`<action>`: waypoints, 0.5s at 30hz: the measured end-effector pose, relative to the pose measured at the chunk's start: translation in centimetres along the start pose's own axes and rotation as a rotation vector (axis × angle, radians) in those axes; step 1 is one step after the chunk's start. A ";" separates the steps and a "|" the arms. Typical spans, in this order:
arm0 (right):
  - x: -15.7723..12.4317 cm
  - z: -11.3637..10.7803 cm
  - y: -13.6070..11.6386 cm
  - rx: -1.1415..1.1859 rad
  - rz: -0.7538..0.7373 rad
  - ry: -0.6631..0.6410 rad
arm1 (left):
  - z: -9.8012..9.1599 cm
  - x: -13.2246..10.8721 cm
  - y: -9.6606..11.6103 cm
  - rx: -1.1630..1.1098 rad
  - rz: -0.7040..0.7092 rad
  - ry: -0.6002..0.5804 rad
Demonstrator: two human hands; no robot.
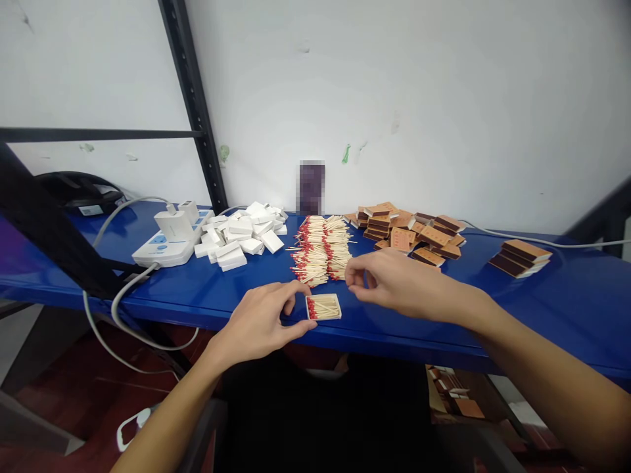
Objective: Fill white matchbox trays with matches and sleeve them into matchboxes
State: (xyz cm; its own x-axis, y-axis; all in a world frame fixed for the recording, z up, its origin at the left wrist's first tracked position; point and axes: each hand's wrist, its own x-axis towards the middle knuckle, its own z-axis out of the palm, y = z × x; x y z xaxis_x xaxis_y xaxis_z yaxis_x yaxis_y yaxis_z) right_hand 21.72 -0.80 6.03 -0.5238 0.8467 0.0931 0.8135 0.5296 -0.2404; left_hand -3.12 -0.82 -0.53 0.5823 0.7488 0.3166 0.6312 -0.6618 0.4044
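Observation:
A small white matchbox tray (338, 297) lies near the front edge of the blue shelf, filled with red-tipped matches (323, 308). My left hand (263, 318) grips the tray's left end, index finger at the far corner and thumb at the near one. Just behind the tray a big heap of loose matches (325, 246) is stacked in two side-by-side columns. To the right of that heap my right hand (382, 277) hovers with fingers curled and thumb and index drawn together. Whatever may be between those fingertips is too small to make out.
White empty-looking trays (241, 230) are piled on the left, beside a power strip (165, 249) with chargers and cables. Brown matchbox sleeves (409, 230) are heaped at right, with a few stacked matchboxes (520, 257) farther right. A black shelf post (192, 98) rises at left.

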 end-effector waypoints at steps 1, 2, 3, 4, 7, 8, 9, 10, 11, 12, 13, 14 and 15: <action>0.1 0.0 0.7 0.009 -0.001 0.010 | 0.0 0.0 0.0 0.006 0.000 -0.002; 0.2 0.1 1.4 0.010 0.010 0.020 | 0.0 0.0 0.0 0.011 -0.001 -0.004; 0.3 0.3 2.0 0.004 0.031 0.029 | 0.0 0.0 0.0 0.016 -0.004 -0.006; 0.5 0.5 2.5 -0.012 0.056 0.035 | 0.0 0.0 0.0 0.021 -0.006 -0.008; 0.9 1.4 3.7 -0.067 0.093 0.023 | 0.0 0.0 0.1 0.030 -0.007 -0.007; 1.0 1.7 3.9 -0.080 0.088 0.023 | 0.0 0.0 0.1 0.033 -0.005 -0.003; 1.1 2.0 4.1 -0.089 0.079 0.028 | 0.0 0.0 0.1 0.036 -0.002 0.003; 1.2 2.2 4.1 -0.094 0.070 0.037 | 0.1 0.0 0.1 0.039 0.002 0.007; 1.2 2.4 4.2 -0.095 0.060 0.046 | 0.1 0.0 0.2 0.041 0.008 0.012; 1.3 2.5 4.2 -0.090 0.051 0.050 | 0.0 0.0 0.2 0.042 0.014 0.014; 1.4 2.6 4.3 -0.081 0.044 0.050 | 0.0 0.0 0.2 0.042 0.019 0.017; 1.4 2.7 4.3 -0.069 0.040 0.046 | 0.0 0.0 0.2 0.041 0.023 0.019; 1.5 2.7 4.3 -0.057 0.038 0.043 | 0.0 0.0 0.2 0.041 0.025 0.021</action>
State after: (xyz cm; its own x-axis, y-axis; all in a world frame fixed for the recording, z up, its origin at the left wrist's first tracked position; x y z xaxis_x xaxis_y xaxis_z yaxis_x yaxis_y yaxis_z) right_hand 23.76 2.59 2.53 -0.4816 0.8671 0.1270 0.8464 0.4978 -0.1894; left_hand -3.01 -0.95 -0.45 0.5876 0.7320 0.3448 0.6373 -0.6813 0.3603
